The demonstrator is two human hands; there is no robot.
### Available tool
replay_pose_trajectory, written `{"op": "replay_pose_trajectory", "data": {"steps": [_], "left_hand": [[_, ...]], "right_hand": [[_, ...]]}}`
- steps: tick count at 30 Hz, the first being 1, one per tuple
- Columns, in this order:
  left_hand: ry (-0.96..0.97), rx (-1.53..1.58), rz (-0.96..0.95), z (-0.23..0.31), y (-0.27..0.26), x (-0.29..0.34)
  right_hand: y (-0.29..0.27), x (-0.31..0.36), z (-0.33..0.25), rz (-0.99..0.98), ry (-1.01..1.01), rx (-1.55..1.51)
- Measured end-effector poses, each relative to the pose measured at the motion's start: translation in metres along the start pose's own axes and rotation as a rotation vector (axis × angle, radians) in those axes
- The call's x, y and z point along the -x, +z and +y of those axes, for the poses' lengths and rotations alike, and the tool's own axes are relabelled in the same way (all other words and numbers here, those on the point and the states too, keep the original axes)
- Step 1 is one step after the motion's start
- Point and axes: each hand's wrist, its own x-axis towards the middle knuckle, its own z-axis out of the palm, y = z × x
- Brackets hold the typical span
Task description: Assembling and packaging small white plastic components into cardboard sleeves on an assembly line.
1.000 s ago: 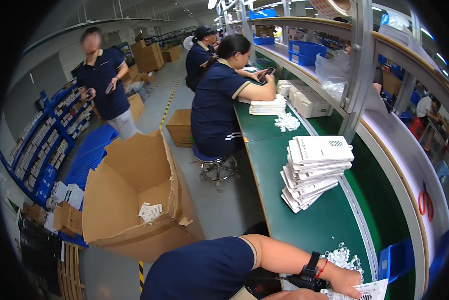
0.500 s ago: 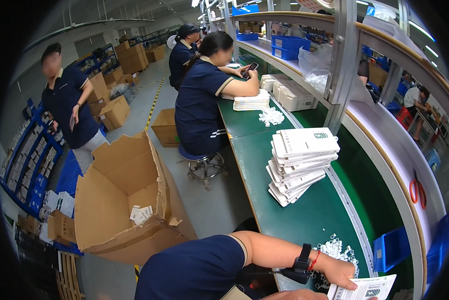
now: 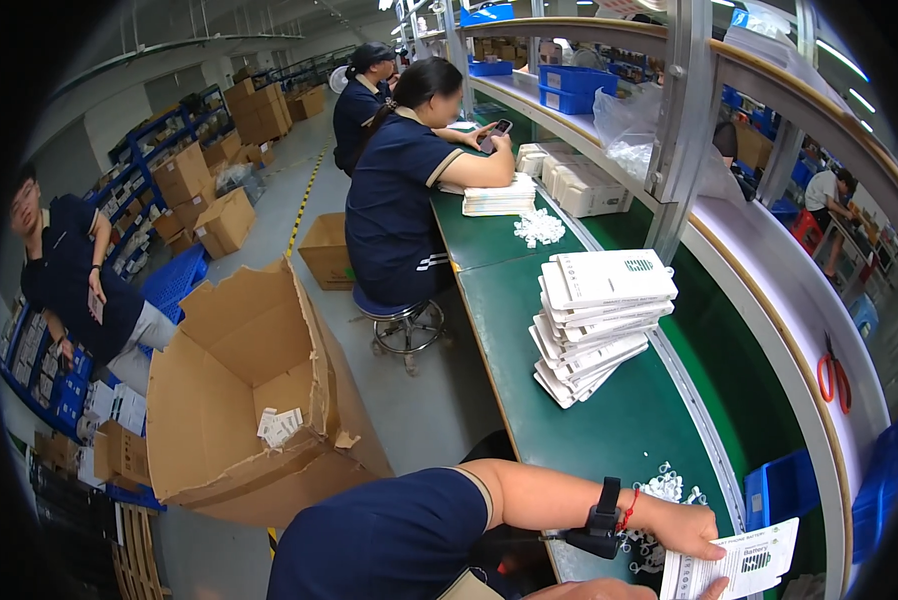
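A flat white printed box (image 3: 759, 562) is in my hands at the lower right, partly cut off by the picture's lower edge. My left hand (image 3: 684, 528), on the arm with a black wrist device, closes on its upper left edge. Below it, my right hand (image 3: 609, 590) shows only in part, with a fingertip lying on the box's face. Beside and beneath my left wrist lies a pile of small white plastic hang tabs (image 3: 664, 487). Farther up the green bench (image 3: 609, 440) stands an uneven stack of similar white boxes (image 3: 609, 275).
A large open cardboard carton (image 3: 239, 350) stands left of the bench, with a few white pieces inside. Red-handled scissors (image 3: 834, 380) hang at the right shelf, above a blue bin (image 3: 784, 492). One co-worker (image 3: 394, 190) sits farther along the bench; another person (image 3: 79, 270) stands at left.
The box in my hands has shifted slightly up and right, showing more of its face. My left hand has turned with it. The standing person at left has moved farther left and closer.
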Motion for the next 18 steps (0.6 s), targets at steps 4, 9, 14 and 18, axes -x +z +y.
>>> {"op": "replay_pose_trajectory", "data": {"steps": [4, 9, 14, 18], "left_hand": [[0.002, 0.074, 0.050, -0.010, -0.004, -0.004], [-0.008, 0.064, 0.018, -0.007, -0.010, -0.003], [0.084, -0.024, -0.103, -0.004, -0.010, 0.000], [0.140, -0.122, -0.059, -0.003, -0.008, 0.000]], "right_hand": [[0.016, 0.004, 0.010, -0.130, 0.118, -0.094], [0.019, 0.001, 0.022, -0.220, 0.206, -0.297], [-0.009, -0.019, -0.022, 0.323, 0.418, -0.830], [-0.014, -0.026, -0.017, 0.315, 0.558, -0.954]]}}
